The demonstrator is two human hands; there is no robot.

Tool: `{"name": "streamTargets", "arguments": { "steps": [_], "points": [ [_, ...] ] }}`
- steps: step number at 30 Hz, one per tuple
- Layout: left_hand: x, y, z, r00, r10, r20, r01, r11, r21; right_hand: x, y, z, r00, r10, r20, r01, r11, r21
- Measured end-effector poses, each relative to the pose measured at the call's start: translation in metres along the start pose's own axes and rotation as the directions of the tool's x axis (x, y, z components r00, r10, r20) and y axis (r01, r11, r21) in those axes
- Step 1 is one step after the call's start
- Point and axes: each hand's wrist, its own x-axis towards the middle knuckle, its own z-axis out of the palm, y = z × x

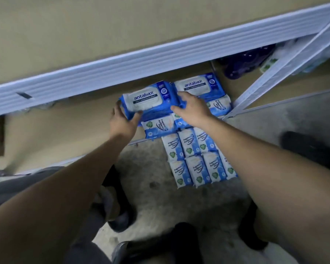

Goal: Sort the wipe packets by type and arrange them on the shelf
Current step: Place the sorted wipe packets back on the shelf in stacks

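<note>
Shelving fills my feed: a white beam (107,73) slants across the top, and under it runs the tan shelf board (65,122). Starting at the left, my left grip (122,121) is closed on the left antabax packet (147,100). Its fingers hook round the packet's left end and its thumb sits against the near edge, so the packet lies just right of the palm and reaches toward my other arm. The right grip (192,106) lies palm down over the seam where that packet meets the right antabax packet (197,85). Its thumb touches the near right corner of the left one and its fingers lie across the join, but I cannot tell from here whether they clamp anything or only rest. Both big packets sit label up, side by side and touching, beneath the beam. Just in front of them, along the shelf's near edge, lie small fragrance-wipe packets (158,126), one below the left packet and others past my right wrist. Nearer to me, off the shelf, floor rows (191,157) of the same small packets sit tight together on the grey floor (156,197), partly hidden by my right forearm. Farther right, deep in the shelf, dark purple packs (250,61) sit beside the slanting white upright (274,77).
</note>
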Motion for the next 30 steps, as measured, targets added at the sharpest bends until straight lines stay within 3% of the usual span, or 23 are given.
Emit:
{"name": "streamTargets", "arguments": {
  "steps": [5,11,16,20,30],
  "points": [
    [0.023,-0.013,0.016,0.996,-0.058,0.064,0.068,0.985,-0.157,0.036,-0.012,0.019,1.0,-0.004,0.016,0.003,0.999,0.032],
    [0.034,-0.021,0.031,0.995,-0.074,0.074,0.091,0.957,-0.274,0.066,-0.01,0.047,0.988,0.128,0.084,-0.129,0.992,0.008],
    [0.037,-0.024,0.037,0.993,-0.063,0.1,0.089,0.956,-0.279,0.075,-0.015,0.061,0.971,0.202,0.13,-0.211,0.975,0.063],
    [0.041,-0.026,0.034,0.988,-0.068,0.138,0.112,0.931,-0.346,0.078,-0.019,0.062,0.957,0.21,0.198,-0.246,0.952,0.181],
    [0.043,-0.031,0.02,0.975,-0.137,0.173,0.202,0.871,-0.448,0.077,-0.018,0.06,0.953,0.147,0.265,-0.208,0.954,0.217]
  ]
}}
